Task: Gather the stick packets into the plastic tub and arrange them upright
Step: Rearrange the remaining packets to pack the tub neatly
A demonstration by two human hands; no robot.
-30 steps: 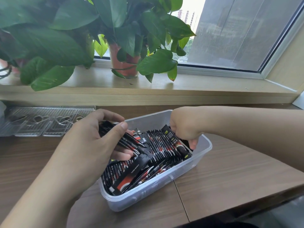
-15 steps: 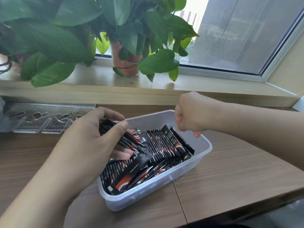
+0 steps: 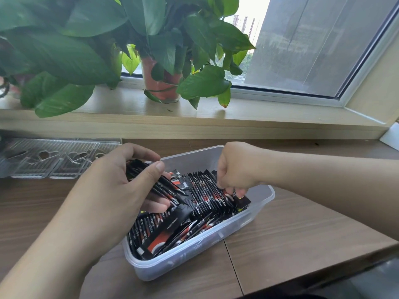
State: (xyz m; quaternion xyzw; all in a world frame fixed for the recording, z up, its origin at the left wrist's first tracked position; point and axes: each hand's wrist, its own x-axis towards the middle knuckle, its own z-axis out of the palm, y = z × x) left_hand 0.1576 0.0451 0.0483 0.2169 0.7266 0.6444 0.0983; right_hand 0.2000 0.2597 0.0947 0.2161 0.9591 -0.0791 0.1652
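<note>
My left hand [image 3: 112, 186] grips a bundle [image 3: 164, 186] slanting ten-to-four, and the upright row [image 3: 207, 195] my right hand [image 3: 235, 169] pinches in the tub [image 3: 194, 158] lies at its three o'clock.

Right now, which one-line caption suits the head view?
Left hand grips black-and-red stick packets; right hand, fingers curled, touches the upright row in the clear plastic tub.

Fingertips of the right grip [image 3: 235, 171] sink among the stick packets [image 3: 207, 197]; whether they pinch one cannot be told. The left grip [image 3: 116, 190] hides the left wall of the plastic tub [image 3: 244, 223]. Packet lettering is too small to read. The picture's left edge cuts off a clear tray [image 3: 43, 160].
</note>
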